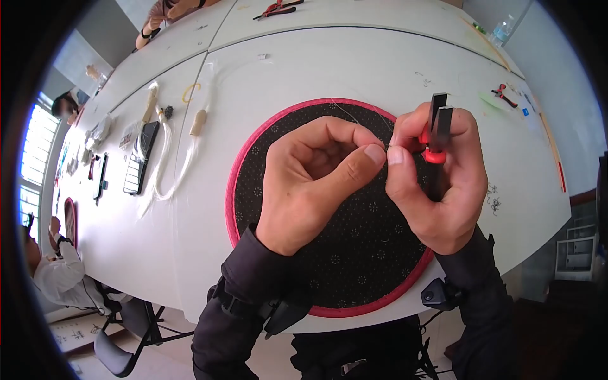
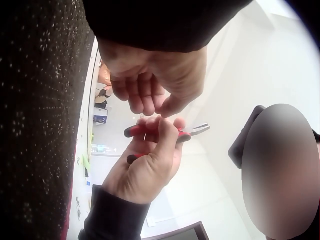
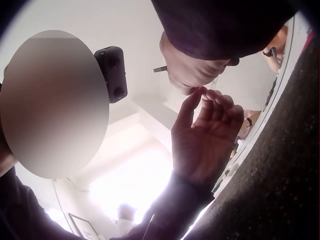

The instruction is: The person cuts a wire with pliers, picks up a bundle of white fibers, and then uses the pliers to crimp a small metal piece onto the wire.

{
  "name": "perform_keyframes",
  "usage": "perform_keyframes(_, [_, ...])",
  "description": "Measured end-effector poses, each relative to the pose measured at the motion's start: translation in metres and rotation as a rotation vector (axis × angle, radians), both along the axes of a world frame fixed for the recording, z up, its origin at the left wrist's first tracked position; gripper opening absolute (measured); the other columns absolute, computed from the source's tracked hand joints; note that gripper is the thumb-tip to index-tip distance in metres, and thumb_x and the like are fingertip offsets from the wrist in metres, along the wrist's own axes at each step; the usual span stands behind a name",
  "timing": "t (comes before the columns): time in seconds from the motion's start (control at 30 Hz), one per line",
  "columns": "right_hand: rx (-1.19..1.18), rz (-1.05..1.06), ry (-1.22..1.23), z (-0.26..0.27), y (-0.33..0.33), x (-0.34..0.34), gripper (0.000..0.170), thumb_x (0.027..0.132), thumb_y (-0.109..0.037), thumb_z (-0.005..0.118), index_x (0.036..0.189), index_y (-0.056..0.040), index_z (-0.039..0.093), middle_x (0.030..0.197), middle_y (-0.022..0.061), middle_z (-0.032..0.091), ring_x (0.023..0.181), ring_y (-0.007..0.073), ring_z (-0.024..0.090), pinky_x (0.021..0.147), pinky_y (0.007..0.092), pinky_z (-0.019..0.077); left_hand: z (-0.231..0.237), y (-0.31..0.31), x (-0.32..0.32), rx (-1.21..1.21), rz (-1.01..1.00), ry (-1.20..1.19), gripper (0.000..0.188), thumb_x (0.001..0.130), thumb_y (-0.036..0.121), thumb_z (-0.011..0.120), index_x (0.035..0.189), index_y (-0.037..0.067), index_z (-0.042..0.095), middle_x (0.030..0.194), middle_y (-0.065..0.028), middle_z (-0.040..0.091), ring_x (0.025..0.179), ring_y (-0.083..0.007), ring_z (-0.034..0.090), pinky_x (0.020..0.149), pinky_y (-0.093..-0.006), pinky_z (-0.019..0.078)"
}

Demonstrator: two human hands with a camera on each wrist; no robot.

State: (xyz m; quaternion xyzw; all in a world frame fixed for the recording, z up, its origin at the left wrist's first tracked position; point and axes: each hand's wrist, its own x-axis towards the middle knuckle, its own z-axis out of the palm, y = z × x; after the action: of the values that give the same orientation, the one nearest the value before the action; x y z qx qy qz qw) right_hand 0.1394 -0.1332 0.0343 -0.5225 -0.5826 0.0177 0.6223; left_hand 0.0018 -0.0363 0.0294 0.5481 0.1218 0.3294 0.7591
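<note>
Above a round dark mat with a red rim [image 1: 297, 310], both hands meet at the fingertips. The left hand [image 1: 310, 183] pinches a fine, thin thread [image 1: 345, 111] between thumb and index finger. Opposite it, the right hand [image 1: 443, 183] holds its thumb and index tip at the same spot, with red-handled pliers [image 1: 434, 155] held in its curled fingers, jaws pointing away from the body. In the left wrist view the pliers [image 2: 182, 136] lie across the right hand [image 2: 145, 172]. What sits exactly between the fingertips is too small to tell.
Pale fibre bundles [image 1: 166, 152] and a black tray [image 1: 142, 158] lie at left. Other pliers rest at the far edge [image 1: 277, 9] and at right [image 1: 505, 95]. Small dark hooks or rings [image 1: 494, 201] lie right of the mat. Other people sit at far left.
</note>
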Motion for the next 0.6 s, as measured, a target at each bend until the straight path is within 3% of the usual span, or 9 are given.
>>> perform_keyframes(0.3, [-0.115, 0.082, 0.207, 0.0044, -0.0049, -0.0028, 0.031, 0.087, 0.002, 0.064, 0.116, -0.0011, 0.053, 0.096, 0.0056, 0.062, 0.086, 0.0114, 0.062, 0.08, 0.0269, 0.0526, -0.0024, 0.0058, -0.0002, -0.022, -0.023, -0.048, 0.013, 0.093, 0.007, 0.07, 0.102, -0.002, 0.066, 0.095, -0.0031, 0.067, 0.086, -0.0074, 0.061, 0.077, -0.0213, 0.0482])
perform_keyframes(0.6, [-0.197, 0.135, 0.305, 0.0068, -0.006, -0.0037, 0.028, 0.089, 0.001, 0.062, 0.115, -0.0024, 0.052, 0.094, 0.0042, 0.059, 0.085, 0.0095, 0.06, 0.079, 0.0253, 0.0518, -0.0065, 0.006, 0.001, 0.1, 0.081, -0.08, 0.011, 0.095, 0.008, 0.069, 0.102, -0.001, 0.066, 0.093, -0.0009, 0.066, 0.082, -0.0042, 0.057, 0.071, -0.0203, 0.0449])
